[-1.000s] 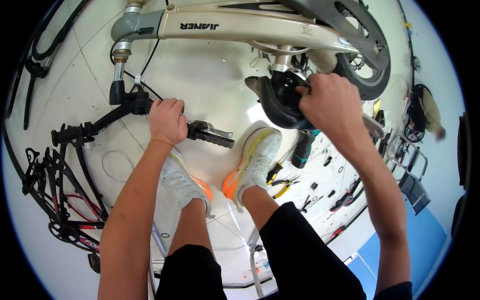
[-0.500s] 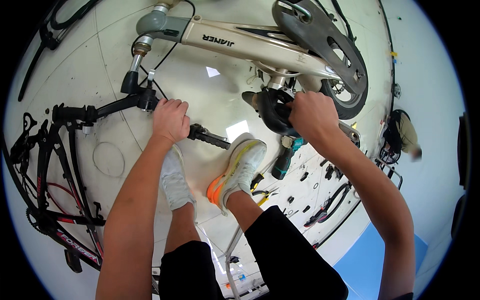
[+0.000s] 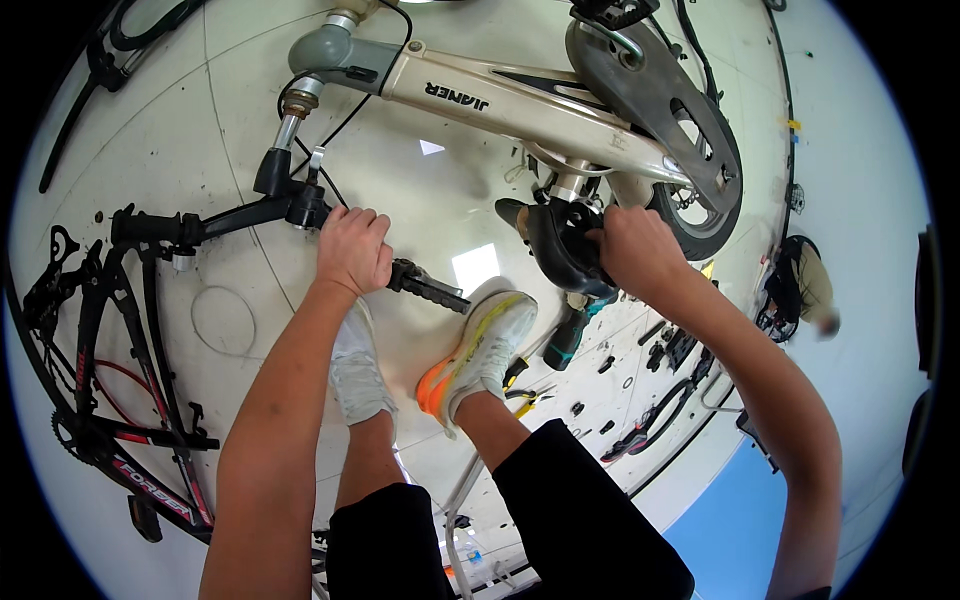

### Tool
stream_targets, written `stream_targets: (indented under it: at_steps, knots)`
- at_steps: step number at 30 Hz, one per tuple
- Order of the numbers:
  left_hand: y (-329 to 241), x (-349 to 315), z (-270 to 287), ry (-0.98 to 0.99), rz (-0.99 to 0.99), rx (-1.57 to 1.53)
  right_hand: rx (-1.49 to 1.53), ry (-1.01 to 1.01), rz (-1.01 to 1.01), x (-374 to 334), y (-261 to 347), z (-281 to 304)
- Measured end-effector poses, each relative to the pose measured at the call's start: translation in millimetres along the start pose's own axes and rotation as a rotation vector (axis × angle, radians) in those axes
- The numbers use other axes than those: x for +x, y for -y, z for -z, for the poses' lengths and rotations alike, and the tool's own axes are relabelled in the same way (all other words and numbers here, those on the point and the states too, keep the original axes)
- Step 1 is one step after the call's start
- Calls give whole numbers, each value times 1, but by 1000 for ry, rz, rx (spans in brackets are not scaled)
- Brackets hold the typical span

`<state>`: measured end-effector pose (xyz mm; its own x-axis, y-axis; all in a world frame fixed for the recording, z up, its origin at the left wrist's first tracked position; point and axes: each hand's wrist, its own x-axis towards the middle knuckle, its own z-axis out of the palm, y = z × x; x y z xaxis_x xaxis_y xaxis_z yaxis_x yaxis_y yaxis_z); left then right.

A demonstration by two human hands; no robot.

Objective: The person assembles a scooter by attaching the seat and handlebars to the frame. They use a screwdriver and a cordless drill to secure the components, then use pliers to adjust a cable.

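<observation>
On the near side of a beige bicycle frame (image 3: 520, 105), we see the left hand (image 3: 354, 252) wrapped around the black handlebar (image 3: 245, 216), while the right hand (image 3: 642, 250) holds the edge of the black saddle (image 3: 553, 252), its fingertips hidden from us. Farther down on that same side, we note pale shoes (image 3: 492, 345) and a teal-and-black power tool (image 3: 565, 340). At the frame's right end we find a wheel (image 3: 722, 235); well apart, farther right, we observe another person (image 3: 816, 285).
</observation>
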<state>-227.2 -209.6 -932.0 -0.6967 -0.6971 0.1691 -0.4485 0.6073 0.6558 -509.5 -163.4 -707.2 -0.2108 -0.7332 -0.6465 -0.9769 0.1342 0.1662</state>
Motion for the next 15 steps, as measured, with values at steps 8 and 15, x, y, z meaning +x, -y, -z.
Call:
stream_targets:
  at_steps: [8,15]
  knots:
    - [1,-4,2,-11,29,-27,-66,181,-56,7,10,10]
    - [1,-4,-3,-4,25,-34,-149,131,-35,-3,15,7]
